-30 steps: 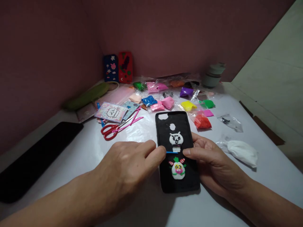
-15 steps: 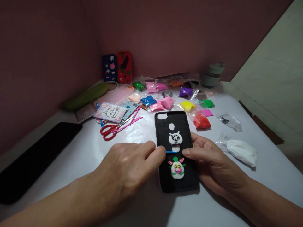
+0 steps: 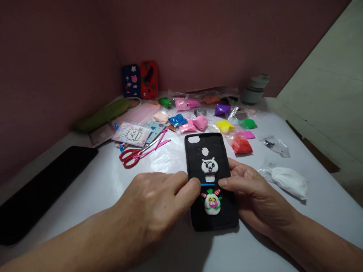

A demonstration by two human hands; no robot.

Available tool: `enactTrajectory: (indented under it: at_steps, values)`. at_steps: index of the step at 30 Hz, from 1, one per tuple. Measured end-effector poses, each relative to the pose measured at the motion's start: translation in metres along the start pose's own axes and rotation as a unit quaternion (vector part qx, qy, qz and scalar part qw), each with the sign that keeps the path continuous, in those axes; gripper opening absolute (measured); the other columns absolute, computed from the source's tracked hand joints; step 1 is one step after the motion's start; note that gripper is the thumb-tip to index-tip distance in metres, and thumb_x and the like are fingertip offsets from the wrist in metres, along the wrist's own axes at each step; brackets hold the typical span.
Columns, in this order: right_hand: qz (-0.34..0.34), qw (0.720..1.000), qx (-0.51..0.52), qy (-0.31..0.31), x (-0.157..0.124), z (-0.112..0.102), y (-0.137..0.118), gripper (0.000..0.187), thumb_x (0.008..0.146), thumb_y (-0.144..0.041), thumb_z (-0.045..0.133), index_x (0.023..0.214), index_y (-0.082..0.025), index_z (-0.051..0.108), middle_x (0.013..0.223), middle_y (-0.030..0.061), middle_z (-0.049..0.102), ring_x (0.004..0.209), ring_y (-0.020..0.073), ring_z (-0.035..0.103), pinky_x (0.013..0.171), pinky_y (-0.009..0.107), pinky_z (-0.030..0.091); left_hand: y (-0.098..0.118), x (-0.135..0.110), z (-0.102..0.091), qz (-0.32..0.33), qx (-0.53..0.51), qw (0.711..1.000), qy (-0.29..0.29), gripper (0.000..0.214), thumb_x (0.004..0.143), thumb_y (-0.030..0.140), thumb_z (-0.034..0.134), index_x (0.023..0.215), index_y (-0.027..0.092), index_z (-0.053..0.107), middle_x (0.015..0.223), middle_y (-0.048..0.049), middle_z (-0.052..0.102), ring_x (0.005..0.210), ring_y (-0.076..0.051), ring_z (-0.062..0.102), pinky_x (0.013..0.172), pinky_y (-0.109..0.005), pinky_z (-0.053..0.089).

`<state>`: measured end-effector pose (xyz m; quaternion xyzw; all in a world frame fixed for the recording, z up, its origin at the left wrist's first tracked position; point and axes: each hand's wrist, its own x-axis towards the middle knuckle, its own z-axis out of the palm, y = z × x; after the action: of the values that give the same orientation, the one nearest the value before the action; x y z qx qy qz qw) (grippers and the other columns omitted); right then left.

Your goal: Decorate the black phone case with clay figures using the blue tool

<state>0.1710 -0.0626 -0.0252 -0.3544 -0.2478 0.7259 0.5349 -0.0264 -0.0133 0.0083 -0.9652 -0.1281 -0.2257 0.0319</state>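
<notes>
My right hand (image 3: 252,189) grips the right side of a black phone case (image 3: 195,223), its thumb lying over the front edge. Pinched in my left hand (image 3: 164,200) is a blue clay tool (image 3: 208,185); its thin tip reaches over the case, just below the upper figure, and most of it is hidden by my fingers. That upper figure is a white clay animal (image 3: 210,166) with a black-lined face and a small white body. Lower on the case sits a round white clay figure (image 3: 212,207) with striped horns, a green tuft and a pink and yellow face.
Red scissors (image 3: 129,158) and a pink plastic knife (image 3: 159,145) lie left of the case. Colourful clay packets (image 3: 225,126) spread behind it. A bag of white clay (image 3: 289,181) rests at right, a black slab (image 3: 48,189) at left. Two decorated cases (image 3: 149,80) lean on the wall.
The blue tool tip has moved slightly down the case, away from the upper figure's body, with my left hand shifting a little right. My right hand keeps its hold on the case.
</notes>
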Motion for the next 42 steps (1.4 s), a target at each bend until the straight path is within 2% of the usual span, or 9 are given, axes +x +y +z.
enactTrajectory:
  at_steps: [6, 12, 23, 29, 34, 42]
  values:
    - [0.002, 1.000, 0.007, -0.007, 0.001, 0.001, -0.001, 0.035, 0.070, -0.005, 0.064, 0.104, -0.016, 0.065, 0.089, 0.0059, 0.071, 0.076, 0.0160, 0.066, 0.073, 0.028, 0.051, -0.003, -0.007, 0.011, -0.018, 0.013, 0.999, -0.031, 0.025, 0.091, 0.003, 0.031, 0.097, 0.015, 0.053, 0.064, 0.0034, 0.047, 0.048, -0.013, 0.039, 0.044, -0.028, 0.026]
    - [0.005, 1.000, -0.005, 0.001, -0.001, 0.000, 0.000, 0.029, 0.070, -0.006, 0.065, 0.097, -0.016, 0.066, 0.085, 0.0050, 0.071, 0.073, 0.0156, 0.065, 0.070, 0.027, 0.051, -0.003, -0.005, 0.012, -0.025, 0.009, 0.999, -0.031, 0.026, 0.091, 0.003, 0.031, 0.099, 0.014, 0.053, 0.065, 0.0032, 0.046, 0.049, -0.013, 0.038, 0.044, -0.028, 0.026]
    - [0.001, 1.000, 0.000, 0.003, 0.001, -0.001, 0.000, 0.029, 0.069, -0.004, 0.064, 0.095, -0.017, 0.065, 0.082, 0.0031, 0.069, 0.071, 0.0153, 0.065, 0.070, 0.028, 0.051, 0.002, -0.002, 0.012, -0.019, 0.037, 0.999, -0.005, 0.019, 0.093, 0.006, 0.029, 0.095, 0.015, 0.046, 0.070, 0.0016, 0.054, 0.050, -0.012, 0.046, 0.045, -0.027, 0.032]
    - [0.004, 1.000, 0.010, 0.003, 0.000, 0.002, -0.001, 0.034, 0.068, -0.004, 0.064, 0.099, -0.019, 0.066, 0.086, 0.0034, 0.071, 0.072, 0.0161, 0.066, 0.071, 0.029, 0.051, 0.003, -0.001, 0.011, -0.023, 0.045, 0.999, -0.016, 0.022, 0.093, 0.006, 0.026, 0.091, 0.017, 0.045, 0.068, 0.0015, 0.054, 0.049, -0.013, 0.047, 0.044, -0.026, 0.033]
    - [0.003, 1.000, 0.009, 0.002, 0.001, 0.003, -0.002, 0.033, 0.068, -0.004, 0.063, 0.098, -0.019, 0.066, 0.085, 0.0030, 0.071, 0.072, 0.0160, 0.065, 0.072, 0.029, 0.051, 0.005, -0.001, 0.011, -0.019, 0.042, 0.999, 0.006, 0.023, 0.096, 0.009, 0.025, 0.091, 0.016, 0.046, 0.067, 0.0013, 0.053, 0.047, -0.012, 0.046, 0.043, -0.027, 0.033]
    - [0.002, 1.000, 0.009, 0.002, 0.001, 0.001, -0.002, 0.030, 0.068, -0.004, 0.063, 0.095, -0.017, 0.066, 0.083, 0.0033, 0.070, 0.071, 0.0160, 0.064, 0.070, 0.029, 0.050, 0.004, -0.003, 0.012, -0.015, 0.019, 1.000, 0.005, 0.023, 0.098, 0.012, 0.025, 0.094, 0.014, 0.047, 0.069, 0.0013, 0.054, 0.049, -0.012, 0.047, 0.044, -0.027, 0.034]
